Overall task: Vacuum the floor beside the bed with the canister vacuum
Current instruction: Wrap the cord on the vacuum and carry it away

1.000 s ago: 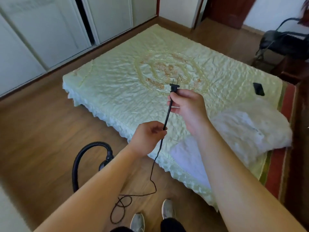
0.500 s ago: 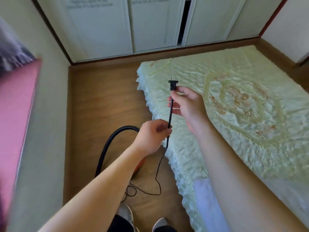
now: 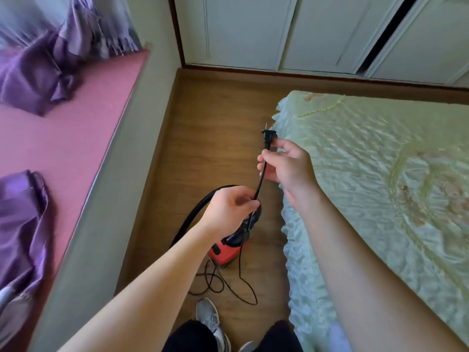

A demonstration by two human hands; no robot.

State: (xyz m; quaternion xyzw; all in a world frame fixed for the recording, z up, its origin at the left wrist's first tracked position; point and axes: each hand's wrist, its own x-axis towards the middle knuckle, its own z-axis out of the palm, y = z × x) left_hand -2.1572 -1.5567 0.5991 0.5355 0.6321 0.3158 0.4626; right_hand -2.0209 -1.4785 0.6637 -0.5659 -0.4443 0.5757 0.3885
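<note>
Head view: cord between hands

You stand on a brown wood floor that runs as a narrow strip between a bed and a low ledge. On your right, a pale green quilted bedspread covers the bed, with a faded floral pattern. On your left, the pink ledge carries bunched purple curtains. Ahead, white wardrobe doors stand above a dark baseboard. Daylight is soft.
</note>
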